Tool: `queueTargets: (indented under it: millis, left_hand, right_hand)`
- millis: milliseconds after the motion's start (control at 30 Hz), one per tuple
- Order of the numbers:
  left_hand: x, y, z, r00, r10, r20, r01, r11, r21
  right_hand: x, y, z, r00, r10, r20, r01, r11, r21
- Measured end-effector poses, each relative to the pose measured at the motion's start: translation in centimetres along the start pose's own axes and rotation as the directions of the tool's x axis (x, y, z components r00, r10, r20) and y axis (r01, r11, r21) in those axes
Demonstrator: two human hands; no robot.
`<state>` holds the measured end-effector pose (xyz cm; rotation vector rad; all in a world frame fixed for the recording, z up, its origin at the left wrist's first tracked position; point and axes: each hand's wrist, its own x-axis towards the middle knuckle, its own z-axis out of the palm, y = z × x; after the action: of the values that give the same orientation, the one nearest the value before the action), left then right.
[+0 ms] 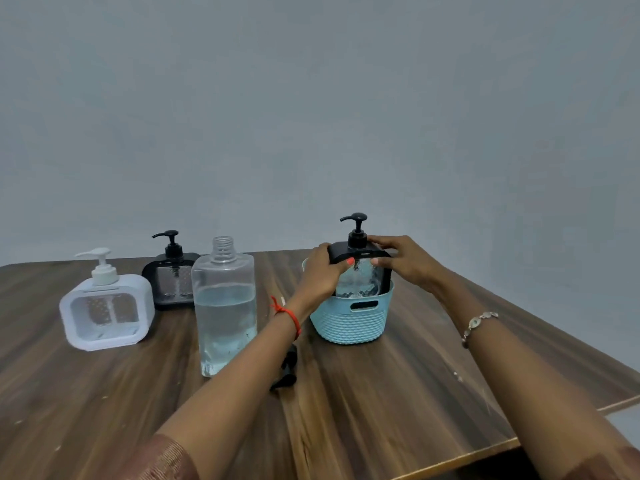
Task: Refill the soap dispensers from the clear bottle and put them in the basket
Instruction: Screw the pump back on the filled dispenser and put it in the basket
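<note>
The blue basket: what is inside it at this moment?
A black soap dispenser stands inside the blue basket, held by the left hand and right hand. The basket wall covers its lower part, so whatever else lies inside cannot be seen.

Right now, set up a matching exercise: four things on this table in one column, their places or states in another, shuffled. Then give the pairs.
Things:
1. white dispenser
2. clear bottle
3. black dispenser with both hands on it
4. other black dispenser

Places or states:
A. standing in the blue basket
B. uncapped, partly full of clear liquid
C. far left on the table
D. behind, between the white dispenser and the bottle

Pairs: 1-C, 2-B, 3-A, 4-D
</note>
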<state>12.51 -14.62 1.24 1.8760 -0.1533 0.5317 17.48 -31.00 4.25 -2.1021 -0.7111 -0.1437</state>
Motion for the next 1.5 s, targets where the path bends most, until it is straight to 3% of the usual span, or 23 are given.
queueTargets:
  millis: [200,300,467,567,867,967,1067,1167,1300,1500]
  left_hand:
    - [-0.2,-2.6,0.6,1.0,0.021,0.02,-0.023,0.993,0.116]
    - [0.4,-4.0,1.1,0.999,-0.049,0.013,0.045,0.969,0.241]
    - [-0.1,-4.2,1.2,0.994,-0.104,-0.012,0.103,0.952,0.289]
    - [-0.2,-4.4,1.2,0.994,-0.092,-0.066,0.108,0.944,0.311]
    - [-0.9,-3.9,0.7,1.0,-0.019,0.004,0.015,0.9,0.435]
    - [-0.8,-4.3,0.5,0.999,-0.012,0.048,-0.013,0.878,0.478]
    - [-1.7,-2.9,0.0,0.997,0.047,0.056,-0.069,0.863,0.501]
    - [-2.7,-0.6,-1.5,0.982,0.18,0.059,-0.186,0.846,0.5]
    - [-4.4,3.5,-4.6,0.941,0.334,0.048,-0.313,0.811,0.494]
    - [-8.1,7.4,-11.7,0.823,0.563,-0.077,-0.447,0.726,0.522]
  right_hand:
    - [0.1,1.4,1.4,0.996,0.035,0.081,-0.018,0.979,-0.204]
    - [-0.1,1.6,1.7,0.997,0.031,0.069,-0.012,0.966,-0.259]
    - [-0.3,2.2,2.4,0.995,0.045,0.09,-0.012,0.943,-0.333]
    - [-0.2,2.7,2.6,0.993,0.057,0.1,-0.019,0.936,-0.351]
    - [0.0,2.2,3.0,0.987,0.132,0.086,-0.094,0.933,-0.346]
    - [-0.7,1.3,3.3,0.991,0.126,-0.036,-0.131,0.948,-0.292]
    - [-1.6,0.0,3.8,0.971,0.021,-0.239,-0.087,0.959,-0.27]
    - [-2.2,-2.2,4.4,0.931,-0.115,-0.346,-0.005,0.945,-0.328]
    - [-2.8,-6.2,5.1,0.878,-0.261,-0.402,0.108,0.925,-0.364]
    - [-4.8,-14.0,7.8,0.768,-0.453,-0.453,0.309,0.881,-0.357]
